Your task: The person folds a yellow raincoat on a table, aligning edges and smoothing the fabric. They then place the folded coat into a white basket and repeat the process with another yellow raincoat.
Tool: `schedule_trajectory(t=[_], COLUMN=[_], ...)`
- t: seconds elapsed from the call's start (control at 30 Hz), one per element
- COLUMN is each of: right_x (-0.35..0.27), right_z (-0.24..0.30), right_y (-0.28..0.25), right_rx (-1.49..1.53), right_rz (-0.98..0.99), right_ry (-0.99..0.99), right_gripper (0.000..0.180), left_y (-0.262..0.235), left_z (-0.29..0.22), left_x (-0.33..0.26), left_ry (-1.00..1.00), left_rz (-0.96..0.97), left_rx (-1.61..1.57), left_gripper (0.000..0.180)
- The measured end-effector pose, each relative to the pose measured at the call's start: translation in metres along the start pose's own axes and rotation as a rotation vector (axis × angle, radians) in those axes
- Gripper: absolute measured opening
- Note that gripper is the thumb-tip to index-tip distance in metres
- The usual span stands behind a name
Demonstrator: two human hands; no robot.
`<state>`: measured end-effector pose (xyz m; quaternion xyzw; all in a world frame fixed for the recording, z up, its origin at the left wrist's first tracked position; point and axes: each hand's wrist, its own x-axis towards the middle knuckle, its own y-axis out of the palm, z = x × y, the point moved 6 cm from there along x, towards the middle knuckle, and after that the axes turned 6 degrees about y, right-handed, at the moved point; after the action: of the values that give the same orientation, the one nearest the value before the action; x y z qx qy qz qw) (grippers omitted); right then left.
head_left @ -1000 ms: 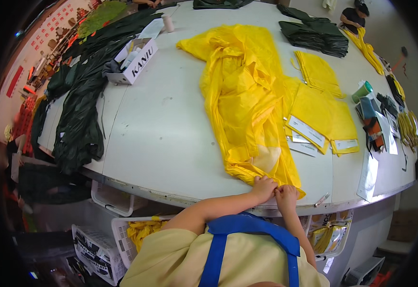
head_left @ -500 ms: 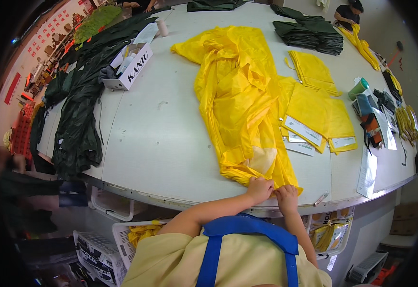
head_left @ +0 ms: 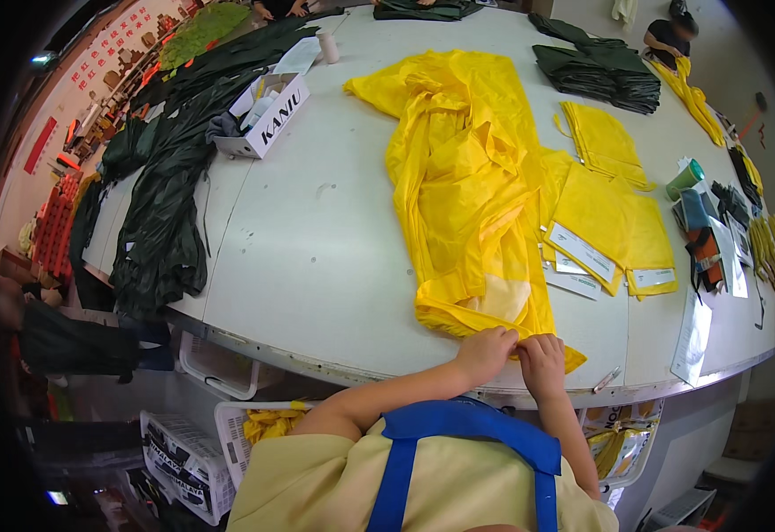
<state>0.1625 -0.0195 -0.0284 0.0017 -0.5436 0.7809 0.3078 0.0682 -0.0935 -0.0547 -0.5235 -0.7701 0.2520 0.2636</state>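
Note:
A thin yellow raincoat lies loosely crumpled along the table, its lower end at the near edge. There my left hand pinches the hem. Close beside it, with fingertips nearly meeting the left ones, my right hand grips the same hem, and a small corner of fabric sticks out to its right. A pale patch shows on the fabric just beyond my hands. To the right rest several folded yellow pouches, some with white printed labels. Between them and the table edge is a small slim tool.
Dark green garments cover the left side; another dark stack sits far right. A white box holds odds and ends. A green cup stands at right. Baskets sit below the table edge. A person works at the far right.
The view has swung slightly, shifting the table's contents to the right. My hands sit a little further left along the hem, so more of the corner shows beside my right hand.

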Motion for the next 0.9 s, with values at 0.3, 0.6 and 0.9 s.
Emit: schedule_trajectory(t=[0.3,0.6,0.9], right_x=[0.014,0.015,0.013], right_z=[0.003,-0.010,0.009], right_y=[-0.012,-0.025,-0.021], right_rx=[-0.081,0.386,-0.054], right_rz=[0.024,0.033,-0.003], right_ry=[-0.030,0.326,0.059], right_gripper=[0.004,0.014,0.009], left_y=[-0.021,-0.030,-0.020], left_z=[0.002,-0.001,0.011], left_x=[0.011,0.009,-0.001], left_ry=[0.197,-0.019,-0.012], left_rz=[-0.395,-0.231,-0.272], left_rx=[-0.062,-0.264,-0.198], left_gripper=[0.006,0.008,0.009])
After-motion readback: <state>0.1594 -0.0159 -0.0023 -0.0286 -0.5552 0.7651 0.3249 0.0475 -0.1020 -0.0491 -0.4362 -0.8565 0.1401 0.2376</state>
